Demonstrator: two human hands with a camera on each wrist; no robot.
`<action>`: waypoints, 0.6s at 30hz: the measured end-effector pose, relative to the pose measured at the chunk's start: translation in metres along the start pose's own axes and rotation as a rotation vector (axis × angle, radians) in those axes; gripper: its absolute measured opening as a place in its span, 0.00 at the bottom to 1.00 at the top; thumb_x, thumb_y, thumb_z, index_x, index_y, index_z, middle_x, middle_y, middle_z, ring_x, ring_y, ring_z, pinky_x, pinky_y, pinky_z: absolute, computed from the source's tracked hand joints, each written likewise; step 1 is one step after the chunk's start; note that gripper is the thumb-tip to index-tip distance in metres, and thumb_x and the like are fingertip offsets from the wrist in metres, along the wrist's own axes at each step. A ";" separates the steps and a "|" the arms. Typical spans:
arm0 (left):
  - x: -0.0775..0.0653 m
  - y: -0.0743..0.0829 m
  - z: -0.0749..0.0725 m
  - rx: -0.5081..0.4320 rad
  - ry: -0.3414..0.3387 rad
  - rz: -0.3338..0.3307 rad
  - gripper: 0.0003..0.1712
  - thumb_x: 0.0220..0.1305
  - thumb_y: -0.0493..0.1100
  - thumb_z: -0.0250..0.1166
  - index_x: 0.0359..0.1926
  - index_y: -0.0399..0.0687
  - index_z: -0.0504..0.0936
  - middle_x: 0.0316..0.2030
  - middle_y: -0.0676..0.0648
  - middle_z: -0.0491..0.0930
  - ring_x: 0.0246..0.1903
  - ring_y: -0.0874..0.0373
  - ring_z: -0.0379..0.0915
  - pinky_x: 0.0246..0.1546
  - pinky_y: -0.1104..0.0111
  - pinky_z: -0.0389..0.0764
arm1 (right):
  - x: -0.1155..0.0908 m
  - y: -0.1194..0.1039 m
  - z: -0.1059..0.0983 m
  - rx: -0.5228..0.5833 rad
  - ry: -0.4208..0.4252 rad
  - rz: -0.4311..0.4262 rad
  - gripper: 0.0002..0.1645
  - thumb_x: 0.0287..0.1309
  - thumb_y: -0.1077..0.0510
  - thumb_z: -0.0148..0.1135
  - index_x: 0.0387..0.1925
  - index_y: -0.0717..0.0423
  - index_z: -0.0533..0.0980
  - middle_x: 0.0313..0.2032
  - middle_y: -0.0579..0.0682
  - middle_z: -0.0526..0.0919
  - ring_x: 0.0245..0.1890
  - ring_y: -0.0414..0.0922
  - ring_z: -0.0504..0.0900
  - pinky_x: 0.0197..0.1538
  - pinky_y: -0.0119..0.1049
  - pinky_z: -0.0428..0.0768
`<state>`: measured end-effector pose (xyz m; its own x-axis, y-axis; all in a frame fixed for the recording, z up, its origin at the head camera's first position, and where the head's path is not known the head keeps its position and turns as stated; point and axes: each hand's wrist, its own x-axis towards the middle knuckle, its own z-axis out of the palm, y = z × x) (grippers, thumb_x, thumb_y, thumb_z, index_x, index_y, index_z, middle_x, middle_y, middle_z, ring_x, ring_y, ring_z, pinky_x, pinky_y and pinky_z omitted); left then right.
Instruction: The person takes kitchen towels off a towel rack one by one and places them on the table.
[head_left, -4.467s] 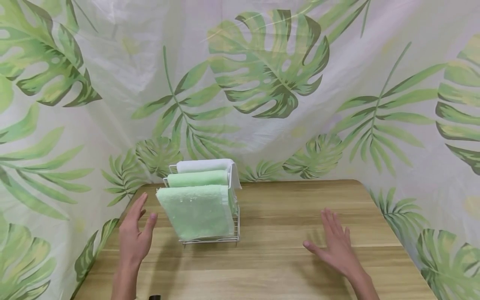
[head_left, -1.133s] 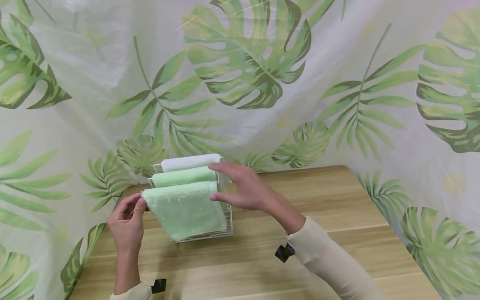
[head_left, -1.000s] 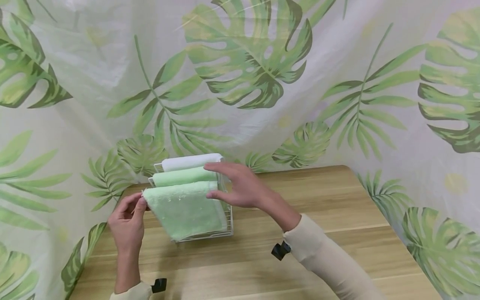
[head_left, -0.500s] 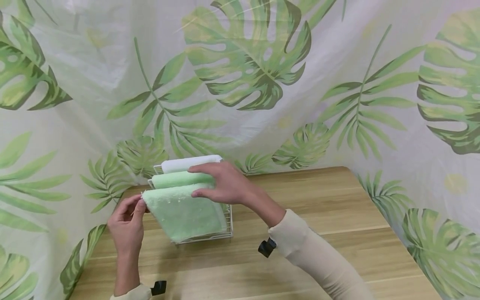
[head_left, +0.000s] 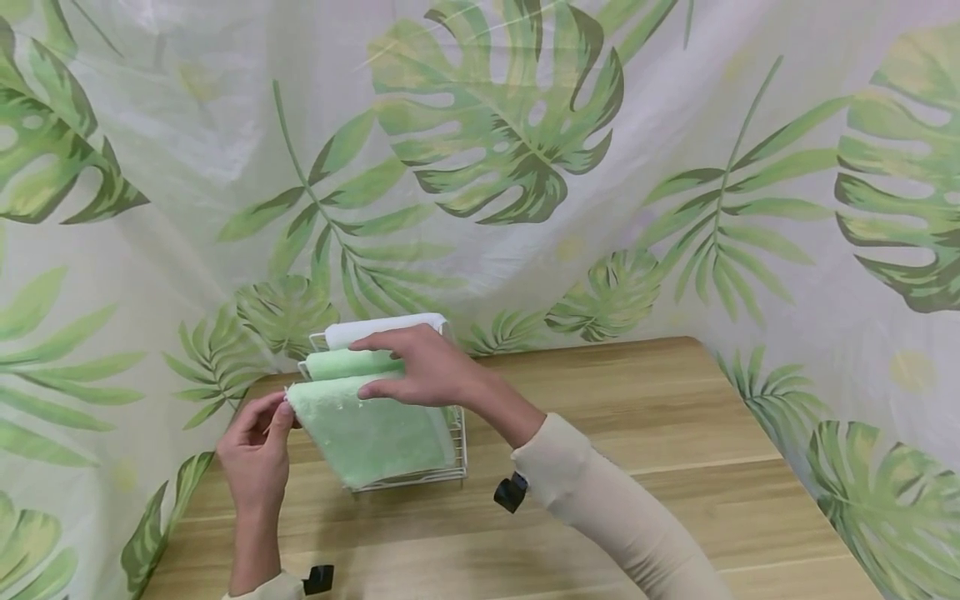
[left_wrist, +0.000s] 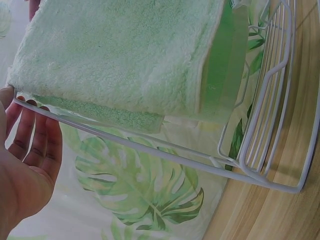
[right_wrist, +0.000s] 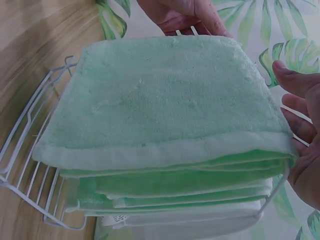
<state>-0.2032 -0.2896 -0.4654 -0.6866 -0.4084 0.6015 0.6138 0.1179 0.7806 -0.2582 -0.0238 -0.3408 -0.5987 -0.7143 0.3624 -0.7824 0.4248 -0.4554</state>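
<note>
A white wire rack (head_left: 459, 442) holds folded towels draped over its rails. In front hangs a light green towel (head_left: 382, 433), behind it a second green towel (head_left: 341, 364), and a white towel (head_left: 390, 327) at the back. My left hand (head_left: 255, 437) pinches the rack's upper front corner, at the left end of the front towel; the left wrist view shows thumb and fingertips at the white wire there. My right hand (head_left: 427, 367) reaches over the towels from the right, thumb near the front towel's top edge and fingers stretched above the green towel behind.
The rack stands on a wooden table (head_left: 600, 467) left of its middle. A leaf-print curtain (head_left: 510, 275) hangs close behind the rack. Black wrist cameras sit near both cuffs, one (head_left: 512, 492) on the right.
Both hands were apart from the rack at first. The left came to its front corner and stays there. Over the last second the right slid leftward across the towel tops.
</note>
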 end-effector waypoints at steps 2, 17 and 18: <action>0.000 0.000 0.000 0.003 0.000 -0.005 0.11 0.70 0.25 0.68 0.49 0.17 0.83 0.37 0.54 0.90 0.31 0.66 0.87 0.35 0.80 0.89 | 0.003 -0.002 0.001 0.018 -0.016 0.007 0.36 0.66 0.43 0.76 0.71 0.47 0.79 0.69 0.43 0.83 0.68 0.40 0.82 0.68 0.31 0.82; 0.002 0.001 0.000 0.009 -0.009 -0.005 0.11 0.70 0.26 0.68 0.49 0.17 0.83 0.37 0.54 0.90 0.31 0.66 0.86 0.35 0.79 0.89 | 0.009 0.000 0.011 -0.042 -0.124 -0.010 0.23 0.68 0.46 0.75 0.61 0.45 0.86 0.57 0.40 0.91 0.56 0.34 0.89 0.60 0.22 0.84; 0.002 0.001 0.000 0.002 -0.009 -0.002 0.11 0.70 0.25 0.68 0.49 0.17 0.83 0.37 0.53 0.90 0.31 0.66 0.86 0.35 0.79 0.89 | 0.009 0.000 0.011 -0.054 -0.126 -0.011 0.21 0.69 0.46 0.74 0.60 0.44 0.87 0.56 0.40 0.91 0.56 0.33 0.89 0.59 0.22 0.84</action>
<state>-0.2036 -0.2902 -0.4635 -0.6914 -0.4009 0.6011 0.6114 0.1185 0.7824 -0.2621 -0.0361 -0.3461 -0.5666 -0.7816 0.2608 -0.7989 0.4437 -0.4061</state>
